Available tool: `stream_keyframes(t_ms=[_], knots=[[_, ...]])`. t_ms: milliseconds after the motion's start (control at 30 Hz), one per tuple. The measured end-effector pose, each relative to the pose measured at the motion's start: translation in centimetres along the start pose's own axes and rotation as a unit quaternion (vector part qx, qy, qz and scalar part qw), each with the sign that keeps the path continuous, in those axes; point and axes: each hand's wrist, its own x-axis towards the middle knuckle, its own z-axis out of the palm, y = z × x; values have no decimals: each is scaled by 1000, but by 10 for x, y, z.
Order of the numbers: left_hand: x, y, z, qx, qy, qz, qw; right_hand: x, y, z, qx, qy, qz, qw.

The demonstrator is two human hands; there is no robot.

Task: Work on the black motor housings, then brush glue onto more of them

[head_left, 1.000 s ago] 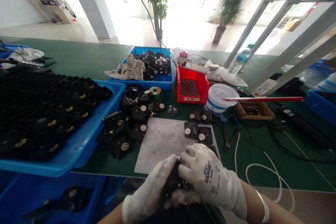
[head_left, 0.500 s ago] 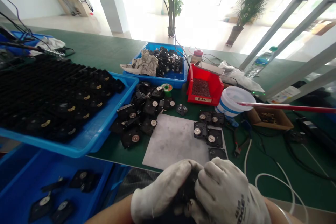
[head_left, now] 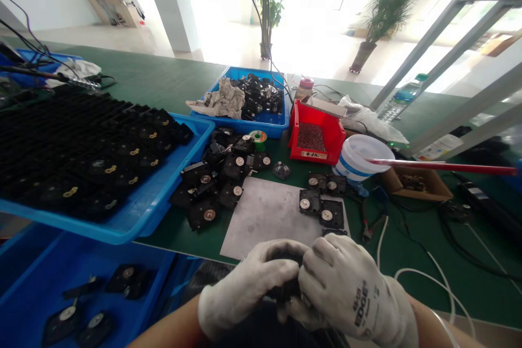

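Both my hands wear white work gloves and meet at the near edge of the table. My left hand curls its thumb and fingers round a small black part, gripping it from the left. My right hand closes on the same part from the right, and its fingers cover much of it. Just beyond lies a sheet of white paper. On its right side several black parts with silver discs lie close together. More of these black parts are heaped left of the paper.
A large blue tray of black parts stands left, another blue tray behind. A red bin of small pieces, a white bucket, a small cardboard box, pliers and a white cable are to the right.
My hands have risen slightly, still holding the black part. My left thumb now lies across it, and the right hand's fingers have shifted. The items on the table have not moved.
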Motion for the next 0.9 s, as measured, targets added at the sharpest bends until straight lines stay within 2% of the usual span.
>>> stream_keyframes(t_ms=[33,67,233,300,400,467,533,667,733,900], knots=[[3,0,1,-24,-27,-34,999,0,0,0,-10,-5,0,1000],[6,0,2,-50,-27,-63,996,0,-1,-1,-16,-14,0,1000],[11,-6,9,-5,46,-84,995,2,-2,-4,1,-57,-23,998],[8,-10,8,19,59,-69,996,4,-1,-3,8,-56,-28,998],[0,-18,0,43,70,4,997,4,2,2,24,-23,-12,999],[-5,-20,-3,75,103,58,990,4,1,5,29,8,1,1000],[-7,-19,-2,105,121,78,984,4,-2,7,8,17,9,1000],[1,-5,11,90,76,27,993,3,-7,9,-6,33,17,999],[4,0,14,78,76,14,994,0,-7,10,-3,43,25,999],[3,-7,7,66,80,17,994,-9,-3,10,-50,50,-47,996]])
